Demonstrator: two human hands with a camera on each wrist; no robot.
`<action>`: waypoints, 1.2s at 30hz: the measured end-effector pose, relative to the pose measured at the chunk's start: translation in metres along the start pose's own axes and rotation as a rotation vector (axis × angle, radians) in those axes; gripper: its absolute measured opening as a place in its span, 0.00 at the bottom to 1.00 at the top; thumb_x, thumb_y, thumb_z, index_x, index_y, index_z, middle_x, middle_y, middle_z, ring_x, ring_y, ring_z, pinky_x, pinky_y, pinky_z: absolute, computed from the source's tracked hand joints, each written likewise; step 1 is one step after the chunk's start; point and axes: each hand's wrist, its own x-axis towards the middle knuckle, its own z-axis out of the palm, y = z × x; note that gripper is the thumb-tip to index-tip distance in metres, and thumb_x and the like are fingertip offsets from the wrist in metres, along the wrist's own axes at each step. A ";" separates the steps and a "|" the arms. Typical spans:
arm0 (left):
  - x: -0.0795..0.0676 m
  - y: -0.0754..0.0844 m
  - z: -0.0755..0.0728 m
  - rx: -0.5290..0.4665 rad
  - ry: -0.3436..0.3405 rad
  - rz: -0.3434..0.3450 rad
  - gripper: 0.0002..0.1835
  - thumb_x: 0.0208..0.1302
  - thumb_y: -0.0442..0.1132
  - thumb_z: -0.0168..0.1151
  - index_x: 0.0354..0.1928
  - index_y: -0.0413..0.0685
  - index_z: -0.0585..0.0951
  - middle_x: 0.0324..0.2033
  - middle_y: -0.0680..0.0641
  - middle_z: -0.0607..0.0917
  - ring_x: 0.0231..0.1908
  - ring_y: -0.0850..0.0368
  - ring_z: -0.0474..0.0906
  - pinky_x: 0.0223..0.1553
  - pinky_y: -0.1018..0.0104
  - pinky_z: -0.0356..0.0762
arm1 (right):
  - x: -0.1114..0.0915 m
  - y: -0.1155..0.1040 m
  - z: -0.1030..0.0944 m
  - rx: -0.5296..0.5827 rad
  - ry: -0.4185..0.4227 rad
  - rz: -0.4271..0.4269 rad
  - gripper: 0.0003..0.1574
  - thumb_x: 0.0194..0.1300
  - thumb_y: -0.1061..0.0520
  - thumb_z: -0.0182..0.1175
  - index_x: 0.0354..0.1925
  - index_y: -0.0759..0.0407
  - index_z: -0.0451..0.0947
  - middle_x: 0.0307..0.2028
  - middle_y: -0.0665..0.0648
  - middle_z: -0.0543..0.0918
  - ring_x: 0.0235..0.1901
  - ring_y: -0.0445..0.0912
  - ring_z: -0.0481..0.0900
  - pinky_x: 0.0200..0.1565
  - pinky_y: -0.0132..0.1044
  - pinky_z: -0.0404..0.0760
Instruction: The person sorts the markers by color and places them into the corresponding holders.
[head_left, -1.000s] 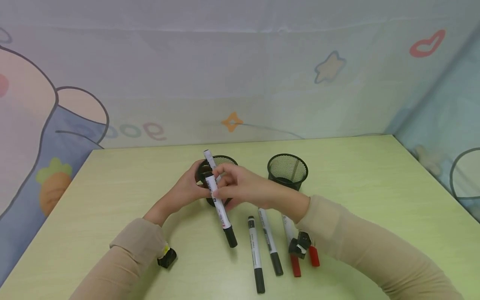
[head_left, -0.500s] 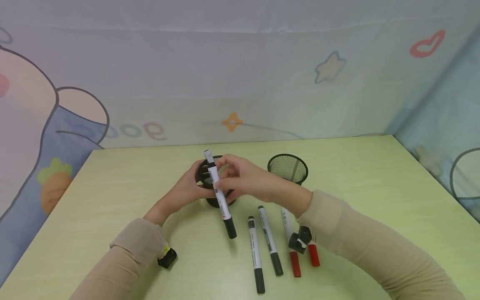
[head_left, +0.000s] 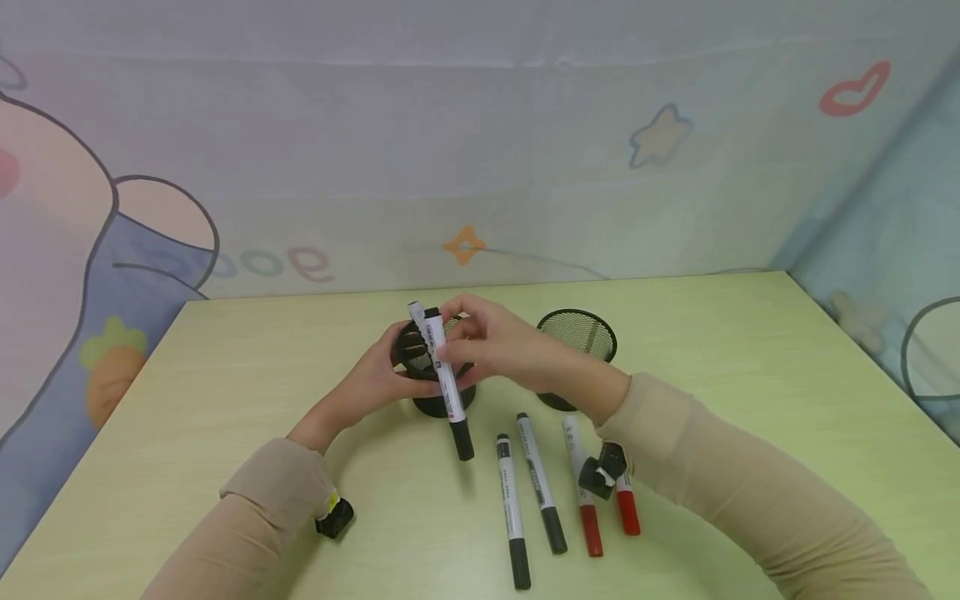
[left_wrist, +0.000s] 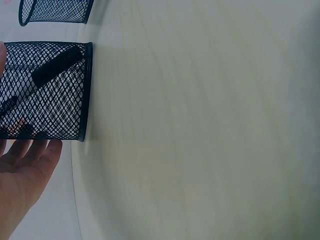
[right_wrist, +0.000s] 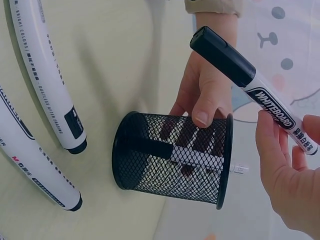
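Note:
My left hand (head_left: 378, 371) grips a black mesh pen cup (right_wrist: 172, 185) from its left side, fingers and thumb round its wall. Inside the cup leans one whiteboard marker; its white end (right_wrist: 240, 169) pokes out past the rim, and its black cap (left_wrist: 55, 67) shows through the mesh near the base. Between thumb and fingers my right hand (head_left: 502, 346) pinches another whiteboard marker (head_left: 447, 379), white with a black cap pointing down toward me. In the head view this marker crosses in front of the cup, its upper end level with the rim.
A second black mesh cup (head_left: 577, 333) stands to the right, partly behind my right forearm. Two black-capped markers (head_left: 510, 500) and two red-capped markers (head_left: 591, 529) lie side by side on the pale table (head_left: 712, 358). A printed cloth (head_left: 525, 167) hangs behind.
My right hand has moved up and slightly right with the marker, which now stands a little more upright. The left hand and its cup have hardly moved.

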 end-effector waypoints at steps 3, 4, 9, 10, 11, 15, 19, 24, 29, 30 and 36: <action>0.000 0.000 0.000 -0.002 0.000 -0.006 0.47 0.47 0.44 0.75 0.66 0.56 0.57 0.60 0.53 0.67 0.59 0.53 0.64 0.55 0.52 0.65 | 0.001 -0.001 -0.002 -0.004 0.018 -0.005 0.21 0.64 0.68 0.53 0.54 0.64 0.61 0.37 0.63 0.76 0.34 0.50 0.80 0.39 0.48 0.81; 0.000 0.000 0.000 -0.004 0.001 -0.008 0.47 0.46 0.43 0.75 0.66 0.55 0.57 0.60 0.53 0.68 0.59 0.53 0.65 0.55 0.52 0.66 | 0.002 -0.002 -0.003 -0.006 0.027 -0.004 0.21 0.64 0.67 0.53 0.55 0.64 0.61 0.37 0.63 0.76 0.35 0.50 0.79 0.39 0.48 0.81; 0.000 0.000 0.000 0.002 0.006 -0.020 0.48 0.46 0.44 0.75 0.67 0.54 0.56 0.60 0.52 0.68 0.59 0.52 0.65 0.54 0.53 0.67 | 0.003 -0.006 -0.007 -0.003 0.071 0.006 0.22 0.64 0.67 0.53 0.56 0.63 0.61 0.38 0.63 0.75 0.36 0.51 0.79 0.40 0.47 0.81; 0.000 0.000 0.000 0.004 0.006 -0.023 0.48 0.46 0.44 0.75 0.67 0.54 0.56 0.60 0.52 0.68 0.58 0.52 0.66 0.54 0.53 0.67 | 0.004 -0.006 -0.007 -0.001 0.077 0.008 0.22 0.64 0.67 0.53 0.56 0.63 0.61 0.37 0.63 0.75 0.36 0.51 0.79 0.40 0.47 0.81; 0.000 0.000 0.000 0.005 0.006 -0.025 0.48 0.46 0.44 0.75 0.67 0.54 0.56 0.60 0.52 0.68 0.58 0.51 0.66 0.54 0.53 0.68 | 0.004 -0.007 -0.008 0.000 0.081 0.007 0.22 0.64 0.67 0.53 0.56 0.62 0.61 0.37 0.63 0.75 0.36 0.52 0.79 0.40 0.47 0.81; 0.000 0.000 0.000 0.004 0.010 -0.025 0.49 0.46 0.44 0.75 0.67 0.53 0.56 0.60 0.51 0.68 0.58 0.51 0.66 0.54 0.53 0.68 | 0.005 -0.009 -0.010 0.004 0.095 -0.001 0.21 0.64 0.67 0.52 0.55 0.62 0.62 0.37 0.62 0.75 0.37 0.52 0.78 0.41 0.47 0.80; 0.000 0.000 0.000 -0.001 0.011 -0.023 0.48 0.46 0.43 0.76 0.67 0.53 0.56 0.60 0.51 0.68 0.58 0.51 0.66 0.53 0.53 0.69 | 0.006 -0.010 -0.013 0.000 0.116 -0.010 0.21 0.64 0.67 0.53 0.54 0.62 0.62 0.36 0.62 0.75 0.37 0.53 0.78 0.41 0.47 0.80; 0.000 0.001 0.000 -0.003 0.012 -0.011 0.48 0.45 0.42 0.76 0.66 0.52 0.57 0.60 0.47 0.69 0.58 0.50 0.67 0.52 0.53 0.70 | 0.009 -0.012 -0.018 0.022 0.139 -0.014 0.20 0.65 0.67 0.53 0.53 0.62 0.61 0.36 0.62 0.75 0.35 0.51 0.77 0.40 0.48 0.80; 0.001 0.001 0.000 -0.010 0.010 -0.006 0.47 0.46 0.40 0.76 0.66 0.52 0.57 0.60 0.48 0.69 0.59 0.49 0.66 0.54 0.51 0.67 | 0.011 -0.015 -0.021 0.050 0.158 -0.034 0.17 0.65 0.68 0.52 0.51 0.62 0.61 0.35 0.61 0.75 0.34 0.50 0.77 0.41 0.48 0.80; 0.001 0.001 0.000 -0.010 0.011 -0.007 0.47 0.45 0.40 0.76 0.66 0.52 0.57 0.60 0.49 0.69 0.59 0.49 0.66 0.55 0.51 0.66 | 0.012 -0.016 -0.022 0.051 0.162 -0.038 0.17 0.65 0.68 0.52 0.50 0.62 0.61 0.35 0.61 0.75 0.34 0.50 0.77 0.42 0.49 0.80; 0.002 0.002 0.000 -0.005 0.007 -0.003 0.48 0.45 0.40 0.76 0.66 0.52 0.57 0.60 0.49 0.69 0.60 0.49 0.65 0.56 0.50 0.65 | 0.015 -0.019 -0.023 0.053 0.217 -0.039 0.19 0.66 0.67 0.53 0.53 0.61 0.61 0.36 0.60 0.76 0.34 0.49 0.77 0.42 0.48 0.80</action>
